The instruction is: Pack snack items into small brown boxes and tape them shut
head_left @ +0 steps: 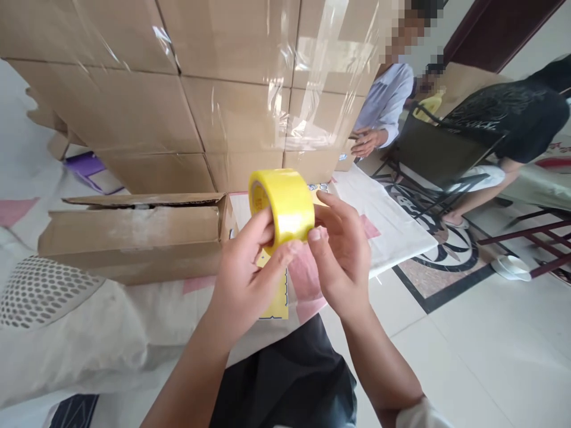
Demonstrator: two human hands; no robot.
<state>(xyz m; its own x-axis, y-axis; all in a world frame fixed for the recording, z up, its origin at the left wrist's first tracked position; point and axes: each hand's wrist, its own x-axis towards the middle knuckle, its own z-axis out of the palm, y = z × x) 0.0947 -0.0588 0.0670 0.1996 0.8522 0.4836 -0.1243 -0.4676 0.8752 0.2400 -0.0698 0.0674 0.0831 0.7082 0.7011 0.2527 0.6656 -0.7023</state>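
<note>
A roll of yellow packing tape (292,205) is held up in front of me, over the edge of the cloth-covered surface. My left hand (247,261) grips it, with fingers inside the cardboard core and the thumb along the lower rim. At the roll's right side, my right hand (343,255) has its thumb on the tape's edge and its fingers curled behind. No loose strip of tape can be made out. Beneath my hands lies a yellow sheet with a dark blue border (275,303), partly covered.
Plastic-wrapped cardboard boxes (241,119) are stacked ahead. A flattish taped carton (134,238) lies left of my hands, with a purple item (91,169) behind it. One person's hand (370,142) rests by the stack; another person bends near a dark chair (446,148).
</note>
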